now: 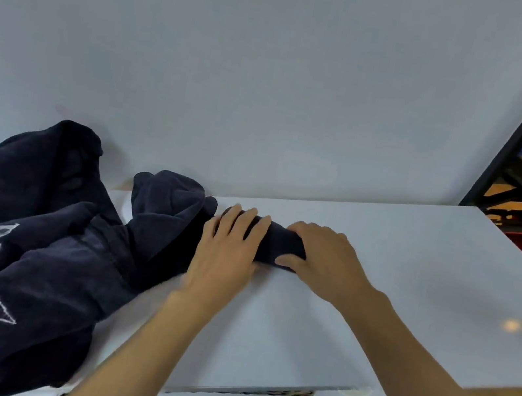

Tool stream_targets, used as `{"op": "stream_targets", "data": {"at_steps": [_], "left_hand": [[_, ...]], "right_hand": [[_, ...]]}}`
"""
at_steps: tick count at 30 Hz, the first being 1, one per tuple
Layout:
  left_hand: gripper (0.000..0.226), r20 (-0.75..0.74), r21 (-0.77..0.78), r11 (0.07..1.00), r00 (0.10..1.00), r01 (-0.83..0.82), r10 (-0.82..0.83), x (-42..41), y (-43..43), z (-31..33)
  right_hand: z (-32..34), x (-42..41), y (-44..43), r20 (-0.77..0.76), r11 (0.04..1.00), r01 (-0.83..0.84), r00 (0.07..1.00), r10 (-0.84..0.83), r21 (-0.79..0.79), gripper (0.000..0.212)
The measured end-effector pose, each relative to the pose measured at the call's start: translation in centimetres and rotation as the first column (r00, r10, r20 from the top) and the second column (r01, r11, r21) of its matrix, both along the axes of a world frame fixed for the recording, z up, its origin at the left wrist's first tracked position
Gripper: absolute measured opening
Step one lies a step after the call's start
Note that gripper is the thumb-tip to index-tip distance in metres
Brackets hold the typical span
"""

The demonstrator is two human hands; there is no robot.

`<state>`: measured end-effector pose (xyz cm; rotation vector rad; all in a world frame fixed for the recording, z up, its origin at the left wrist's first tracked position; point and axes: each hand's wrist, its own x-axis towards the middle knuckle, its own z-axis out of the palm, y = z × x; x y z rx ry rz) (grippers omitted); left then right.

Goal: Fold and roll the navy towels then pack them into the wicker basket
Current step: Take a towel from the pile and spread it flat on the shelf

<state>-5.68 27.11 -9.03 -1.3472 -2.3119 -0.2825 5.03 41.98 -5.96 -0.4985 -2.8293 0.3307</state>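
Both forearms reach forward over the white table [409,292]. The left hand [230,251] lies flat, fingers straight, pressing on the navy towel roll [279,244]. The right hand [321,260] curls around the roll's other end, thumb on its near side. Left of the hands slumps a heap of navy towels [40,230].

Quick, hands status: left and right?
Left hand: open, pressing flat on the towel roll.
Right hand: gripping the towel roll.

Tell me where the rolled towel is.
Head view, mid-frame: the rolled towel lies on the white table under the left hand and right hand, right of the loose navy pile.
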Motion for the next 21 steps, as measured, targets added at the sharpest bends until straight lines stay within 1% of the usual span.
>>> {"op": "stream_targets", "data": {"at_steps": [2,4,6,7,8,9,10,11,12,13,14,15,16,18,21], "left_hand": [[0.051,-0.009,0.059,0.998,1.0,-0.003,0.004,0.2,0.5,-0.6],[0.053,-0.01,0.075,0.997,0.999,0.033,-0.032,-0.2,0.9,-0.3],[0.059,0.06,0.089,0.996,0.998,0.029,-0.034,-0.3,1.4,0.1],[0.063,0.127,0.119,0.993,0.992,-0.012,-0.003,0.1,1.7,0.2],[0.066,0.209,0.172,0.982,0.977,-0.078,0.042,0.7,2.2,0.3],[0.068,0.315,0.242,0.957,0.946,-0.161,0.079,1.6,2.7,0.6],[0.069,0.457,0.328,0.914,0.887,-0.24,0.069,2.6,3.4,0.9],[0.067,0.604,0.406,0.86,0.797,-0.31,0.002,3.5,4.3,1.4],[0.063,0.721,0.451,0.813,0.687,-0.367,-0.09,4.4,5.2,1.8],[0.055,0.786,0.473,0.783,0.594,-0.405,-0.168,5.0,6.3,2.2],[0.045,0.806,0.486,0.77,0.553,-0.413,-0.212,5.6,7.3,2.6],[0.038,0.807,0.499,0.771,0.535,-0.394,-0.249,6.2,8.4,2.8],[0.035,0.803,0.508,0.786,0.523,-0.353,-0.285,6.7,9.6,3.0],[0.038,0.792,0.505,0.832,0.506,-0.23,-0.342,8.2,12.4,3.4],[0.042,0.766,0.478,0.877,0.504,-0.035,-0.398,11.1,16.8,3.8]], "right_hand": [[-0.1,-0.1,-1.3,0.037,0.994,0.029,0.999,-0.034,0.109,0.048],[-0.4,0.0,-2.2,0.063,0.973,0.031,0.997,-0.047,0.23,0.061],[-0.8,0.0,-2.3,0.081,0.95,0.035,0.995,-0.063,0.31,0.064],[-0.8,0.0,-2.2,0.075,0.953,0.054,0.994,-0.079,0.297,0.063],[-0.6,0.0,-1.9,0.064,0.967,0.083,0.993,-0.101,0.241,0.06],[-0.2,0.1,-1.7,0.054,0.984,0.119,0.99,-0.127,0.134,0.055],[0.3,0.4,-1.3,0.043,0.987,0.158,0.987,-0.157,-0.014,0.05],[0.7,0.7,-0.8,0.034,0.965,0.195,0.981,-0.192,-0.175,0.047],[1.1,1.3,-0.2,0.031,0.915,0.227,0.973,-0.23,-0.332,0.045],[1.6,2.0,0.5,0.027,0.849,0.247,0.964,-0.265,-0.467,0.045],[2.0,2.8,1.3,0.021,0.779,0.257,0.954,-0.299,-0.571,0.045],[2.3,3.7,2.3,0.012,0.712,0.265,0.941,-0.338,-0.65,0.045],[2.5,4.6,3.4,0.004,0.647,0.27,0.924,-0.381,-0.713,0.044],[2.6,6.1,5.9,-0.015,0.53,0.277,0.877,-0.481,-0.801,0.039],[2.6,8.2,10.4,-0.015,0.406,0.3,0.789,-0.614,-0.863,0.033]]}}
